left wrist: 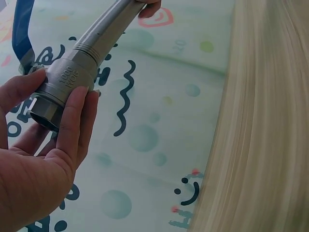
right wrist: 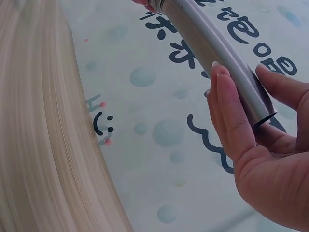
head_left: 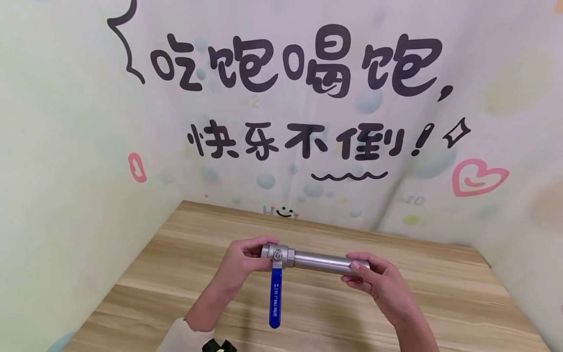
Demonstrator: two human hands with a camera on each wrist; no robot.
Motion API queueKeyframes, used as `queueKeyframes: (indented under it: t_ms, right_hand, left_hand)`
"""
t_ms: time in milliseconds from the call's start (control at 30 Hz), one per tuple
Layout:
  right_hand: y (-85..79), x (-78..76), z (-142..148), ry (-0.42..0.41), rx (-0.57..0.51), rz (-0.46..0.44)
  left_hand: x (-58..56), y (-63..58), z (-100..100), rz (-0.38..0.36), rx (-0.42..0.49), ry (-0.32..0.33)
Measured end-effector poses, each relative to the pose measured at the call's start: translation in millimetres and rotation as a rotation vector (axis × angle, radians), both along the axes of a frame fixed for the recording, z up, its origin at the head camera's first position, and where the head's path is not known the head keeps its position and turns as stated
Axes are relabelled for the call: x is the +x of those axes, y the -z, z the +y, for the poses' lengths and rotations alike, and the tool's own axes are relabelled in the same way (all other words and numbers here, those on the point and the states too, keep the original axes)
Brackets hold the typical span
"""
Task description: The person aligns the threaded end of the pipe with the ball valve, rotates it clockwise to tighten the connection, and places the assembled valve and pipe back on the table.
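Observation:
A silver ball valve [head_left: 278, 255] with a blue lever handle [head_left: 275, 298] is joined to a straight steel pipe [head_left: 323, 261], and both are held above the table. My left hand [head_left: 244, 261] grips the valve body by its outer end, thumb on one side and fingers on the other, as the left wrist view shows. The handle points toward me, across the pipe's line. At the pipe's free end, my right hand [head_left: 380, 281] pinches the tube between thumb and fingers. In the right wrist view the pipe's open end [right wrist: 264, 120] sits inside that hand.
A wood-grain table [head_left: 184, 293] lies beneath the hands. Pale printed walls [head_left: 281, 107] with dark lettering stand behind it and at both sides. A light sleeve [head_left: 184, 337] covers the left forearm, with a black strap piece [head_left: 219, 345] beside it.

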State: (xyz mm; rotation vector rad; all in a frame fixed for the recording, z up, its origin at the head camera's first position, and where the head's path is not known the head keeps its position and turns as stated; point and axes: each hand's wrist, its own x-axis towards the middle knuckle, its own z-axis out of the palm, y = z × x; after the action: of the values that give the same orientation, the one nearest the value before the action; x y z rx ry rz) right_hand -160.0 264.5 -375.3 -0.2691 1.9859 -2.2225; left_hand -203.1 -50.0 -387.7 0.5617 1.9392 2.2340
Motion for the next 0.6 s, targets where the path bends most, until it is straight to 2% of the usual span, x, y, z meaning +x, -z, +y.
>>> queueKeyframes:
  t_ms: [267, 600]
  right_hand:
    - [2.7, 0.9, 1.5, -0.09, -0.042, 0.078]
    - [2.7, 0.0, 2.1, -0.091, -0.066, 0.094]
  left_hand:
    - [-0.9, 1.1, -1.0, -0.019, 0.008, -0.003]
    - [-2.5, 2.1, -1.1, -0.01, 0.013, 0.0]
